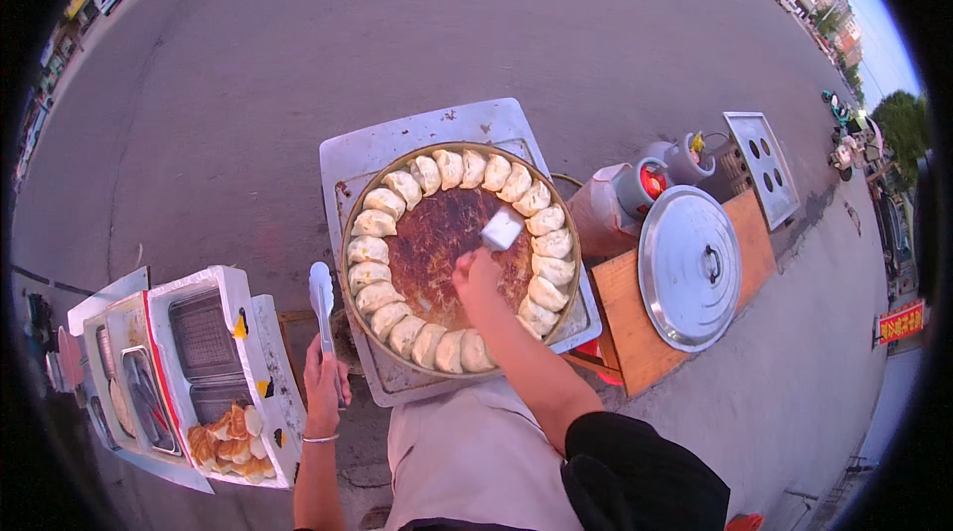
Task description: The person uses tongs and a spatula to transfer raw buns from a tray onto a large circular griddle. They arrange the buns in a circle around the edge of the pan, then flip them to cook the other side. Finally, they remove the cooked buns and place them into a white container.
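Note:
A wide round pan (454, 255) lies before me. A ring of plump folded dumplings (371, 276) lines its wall around a bare, browned, scratched middle. Over that middle, my right hand (478, 276) is closed at the near end of a tool with a pale, block-shaped head (503, 227); its handle is hidden in my fingers, and its exact kind is unclear. Left of the pan, my left hand (324, 386) grips a pair of metal serving tongs (322, 296), their scalloped end pointing away from me.
Under the pan is a stained metal stove top (424, 121). At left, a white foam box (242, 293) holds browned dumplings (232, 442) and wire racks. Right, a metal lid (689, 270) rests on a wooden board (633, 356), near gas cylinders (638, 185) and a holed metal panel (763, 159).

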### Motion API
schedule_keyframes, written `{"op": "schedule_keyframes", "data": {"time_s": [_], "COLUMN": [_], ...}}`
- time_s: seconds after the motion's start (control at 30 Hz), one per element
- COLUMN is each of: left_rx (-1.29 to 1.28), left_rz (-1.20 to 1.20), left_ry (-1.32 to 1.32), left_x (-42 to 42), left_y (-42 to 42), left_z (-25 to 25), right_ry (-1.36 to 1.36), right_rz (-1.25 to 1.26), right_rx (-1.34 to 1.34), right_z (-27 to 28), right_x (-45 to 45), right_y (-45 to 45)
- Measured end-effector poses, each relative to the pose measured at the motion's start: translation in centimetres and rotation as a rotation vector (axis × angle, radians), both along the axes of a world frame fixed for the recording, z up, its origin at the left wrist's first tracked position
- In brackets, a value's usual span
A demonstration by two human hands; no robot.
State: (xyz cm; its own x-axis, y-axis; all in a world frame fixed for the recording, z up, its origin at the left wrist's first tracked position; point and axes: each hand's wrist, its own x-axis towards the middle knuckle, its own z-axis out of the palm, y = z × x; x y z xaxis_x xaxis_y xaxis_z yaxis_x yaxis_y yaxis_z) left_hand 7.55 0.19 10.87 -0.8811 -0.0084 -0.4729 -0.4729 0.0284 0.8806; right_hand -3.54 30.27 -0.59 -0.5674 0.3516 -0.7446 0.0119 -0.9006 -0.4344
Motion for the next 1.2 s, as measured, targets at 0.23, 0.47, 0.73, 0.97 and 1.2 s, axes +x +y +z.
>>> {"op": "schedule_keyframes", "data": {"time_s": [0.23, 0.47, 0.73, 0.97, 1.2], "left_rx": [0.032, 0.084, 0.150, 0.137, 0.170], "left_rz": [0.011, -0.091, -0.143, -0.177, -0.109], "left_ry": [0.057, 0.038, 0.010, -0.046, -0.126], "left_x": [-0.4, -2.4, -3.2, -3.4, -2.9], "left_y": [1.9, 1.8, 2.9, 3.5, 4.4], "left_z": [1.0, -1.0, -3.1, -2.5, -3.0], "right_ry": [-0.014, -0.058, -0.116, -0.346, -0.217], "right_rz": [0.019, 0.356, 0.445, 0.446, 0.581], "right_rx": [0.007, -0.076, 1.550, 1.488, 1.372], "right_z": [-0.3, 2.4, -2.2, -8.8, -9.3], "right_x": [-7.1, 1.0, 10.4, 7.8, 2.9], "right_y": [7.8, 5.8, 15.1, 19.7, 20.9]}}
